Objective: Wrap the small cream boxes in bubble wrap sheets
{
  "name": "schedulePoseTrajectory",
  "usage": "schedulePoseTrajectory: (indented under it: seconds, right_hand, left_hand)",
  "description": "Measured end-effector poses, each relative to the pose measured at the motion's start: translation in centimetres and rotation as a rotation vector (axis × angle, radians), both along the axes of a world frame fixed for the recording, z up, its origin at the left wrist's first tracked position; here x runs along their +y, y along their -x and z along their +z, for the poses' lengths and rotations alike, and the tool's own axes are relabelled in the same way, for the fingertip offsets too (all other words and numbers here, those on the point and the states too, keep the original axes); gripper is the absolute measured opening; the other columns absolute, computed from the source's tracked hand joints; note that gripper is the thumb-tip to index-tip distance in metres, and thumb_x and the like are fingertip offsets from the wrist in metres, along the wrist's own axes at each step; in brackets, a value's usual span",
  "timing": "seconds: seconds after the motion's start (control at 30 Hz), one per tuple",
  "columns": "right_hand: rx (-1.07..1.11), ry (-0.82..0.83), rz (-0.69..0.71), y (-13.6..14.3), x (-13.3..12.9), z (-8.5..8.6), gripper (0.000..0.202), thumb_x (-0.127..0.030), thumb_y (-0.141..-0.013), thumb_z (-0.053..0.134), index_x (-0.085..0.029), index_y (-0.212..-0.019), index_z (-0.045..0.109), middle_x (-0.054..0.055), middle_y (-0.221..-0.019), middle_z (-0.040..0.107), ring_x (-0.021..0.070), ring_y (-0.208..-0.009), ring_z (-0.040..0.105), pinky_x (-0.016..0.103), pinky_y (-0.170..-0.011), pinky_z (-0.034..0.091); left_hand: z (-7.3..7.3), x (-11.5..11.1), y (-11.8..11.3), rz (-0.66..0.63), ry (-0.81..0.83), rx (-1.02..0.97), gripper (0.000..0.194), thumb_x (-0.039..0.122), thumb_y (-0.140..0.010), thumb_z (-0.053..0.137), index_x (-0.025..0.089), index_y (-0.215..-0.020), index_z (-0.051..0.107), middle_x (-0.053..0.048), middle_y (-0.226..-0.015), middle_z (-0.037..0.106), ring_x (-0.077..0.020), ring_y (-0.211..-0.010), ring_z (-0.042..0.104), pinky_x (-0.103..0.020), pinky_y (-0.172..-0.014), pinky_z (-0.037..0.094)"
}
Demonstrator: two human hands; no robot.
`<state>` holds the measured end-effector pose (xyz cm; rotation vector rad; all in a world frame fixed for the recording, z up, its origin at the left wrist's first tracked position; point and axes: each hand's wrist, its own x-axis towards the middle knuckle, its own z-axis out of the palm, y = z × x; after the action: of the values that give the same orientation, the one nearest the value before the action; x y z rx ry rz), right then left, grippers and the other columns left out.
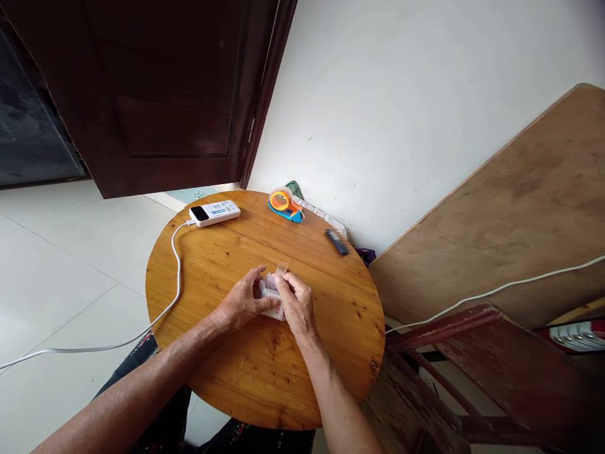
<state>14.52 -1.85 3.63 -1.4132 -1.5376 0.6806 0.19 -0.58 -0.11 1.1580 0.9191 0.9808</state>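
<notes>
Our forearms point(326, 378) reach across the wooden table point(255, 378); our left hand point(242, 300), half curled, holds a small plastic box point(275, 311) mid-table. Our right hand point(297, 304), nearly closed, pinches crinkled film point(270, 281) on top.

The box point(276, 311) looks smooth plastic, the table point(338, 302) glossy wood.

Round wooden desk point(340, 334), seen from above. Center: left hand point(243, 297) around small clear box point(276, 311) with red print; right hand point(299, 304) with fingertips at crumpled clear film point(270, 280) on box, exact grip hidden. Far left edge: white power bank point(216, 213), cable point(178, 271) plugged into its end, running off desk. Far edge: orange-and-blue tape dispenser point(285, 204); near it, dark pixelated object point(336, 242). Behind: dark door point(174, 101), white wall point(387, 94). Right: leaning wooden board point(510, 214).
</notes>
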Motion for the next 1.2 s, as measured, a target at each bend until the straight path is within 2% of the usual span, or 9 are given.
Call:
schedulePoseTrajectory:
  seconds: [0.17,0.27,0.4,0.5,0.63,0.7,0.8,1.03,1.2]
  right_hand:
    - [0.030,0.018,-0.006,0.1,-0.4,0.4,0.028,-0.042,-0.090,0.053,-0.019,-0.079,0.067,0.000,-0.073,0.066,0.0168,-0.069,0.058,0.025,-0.065,0.045]
    - [-0.040,-0.052,-0.013,0.1,-0.7,0.1,0.028,-0.040,-0.092,0.051,-0.020,-0.078,0.066,0.001,-0.073,0.065,0.0168,-0.069,0.057,0.026,-0.067,0.045]
    - [-0.150,-0.195,0.039,0.1,-0.8,-0.2,0.027,-0.034,-0.095,0.047,-0.020,-0.081,0.066,0.005,-0.083,0.067,0.0184,-0.080,0.061,0.027,-0.076,0.046]
    - [-0.170,-0.198,0.021,0.1,-0.6,-0.4,0.027,-0.033,-0.096,0.046,-0.020,-0.080,0.064,0.004,-0.079,0.066,0.0172,-0.075,0.060,0.026,-0.073,0.045]
    - [-0.162,-0.156,-0.010,-0.1,0.0,-0.7,0.030,-0.035,-0.096,0.045,-0.020,-0.076,0.061,0.001,-0.070,0.063,0.0153,-0.067,0.056,0.024,-0.066,0.044]
    - [-0.165,-0.159,-0.007,-0.1,0.2,-0.9,0.031,-0.036,-0.096,0.045,-0.020,-0.075,0.061,0.001,-0.070,0.062,0.0151,-0.067,0.056,0.024,-0.066,0.043]
    - [-0.176,-0.167,0.000,-0.1,0.3,-1.2,0.031,-0.037,-0.096,0.045,-0.020,-0.075,0.061,0.000,-0.071,0.063,0.0151,-0.067,0.056,0.023,-0.065,0.042]
    - [-0.186,-0.169,-0.003,-0.1,0.4,-1.4,0.032,-0.038,-0.096,0.046,-0.020,-0.073,0.060,0.000,-0.071,0.063,0.0149,-0.068,0.057,0.023,-0.064,0.042]
    - [-0.176,-0.157,-0.030,-0.1,0.4,-1.3,0.029,-0.038,-0.095,0.047,-0.020,-0.079,0.063,0.000,-0.070,0.064,0.0150,-0.064,0.057,0.024,-0.062,0.042]
  left_hand:
    - [0.6,0.2,0.1,-0.028,0.000,-0.035,0.102,0.046,-0.062,0.082,0.015,-0.145,0.033,-0.004,-0.099,0.060,-0.0168,-0.085,0.060,-0.030,-0.076,0.048]
    - [0.5,0.2,0.2,-0.011,-0.023,-0.012,0.100,0.048,-0.064,0.080,0.015,-0.146,0.032,-0.002,-0.094,0.059,-0.0157,-0.081,0.059,-0.029,-0.073,0.046]
    - [0.5,0.0,0.2,0.045,-0.137,0.179,0.085,0.045,-0.072,0.072,0.016,-0.145,0.038,-0.001,-0.088,0.060,-0.0151,-0.075,0.057,-0.028,-0.069,0.046]
    - [0.9,-0.3,0.2,0.093,-0.195,0.322,0.074,0.041,-0.074,0.069,0.017,-0.139,0.047,-0.001,-0.087,0.063,-0.0159,-0.075,0.058,-0.030,-0.072,0.047]
    - [1.3,-0.1,0.3,0.084,-0.110,0.112,0.073,0.032,-0.070,0.067,0.014,-0.136,0.045,-0.004,-0.096,0.064,-0.0175,-0.083,0.062,-0.030,-0.077,0.049]
    - [1.3,0.1,0.4,0.054,-0.027,-0.045,0.075,0.030,-0.067,0.068,0.014,-0.136,0.042,-0.004,-0.098,0.063,-0.0166,-0.082,0.062,-0.029,-0.074,0.049]
    - [1.1,0.4,0.6,0.054,0.015,-0.130,0.072,0.028,-0.063,0.070,0.015,-0.130,0.045,0.000,-0.092,0.058,-0.0127,-0.074,0.059,-0.024,-0.064,0.046]
    - [1.0,0.8,0.7,0.063,-0.026,-0.005,0.052,0.027,-0.066,0.069,0.012,-0.114,0.056,0.003,-0.080,0.053,-0.0093,-0.065,0.051,-0.022,-0.057,0.042]
    - [0.8,0.3,0.5,0.149,-0.120,0.112,0.051,0.022,-0.071,0.063,0.015,-0.121,0.056,-0.004,-0.099,0.055,-0.0152,-0.082,0.059,-0.027,-0.068,0.052]
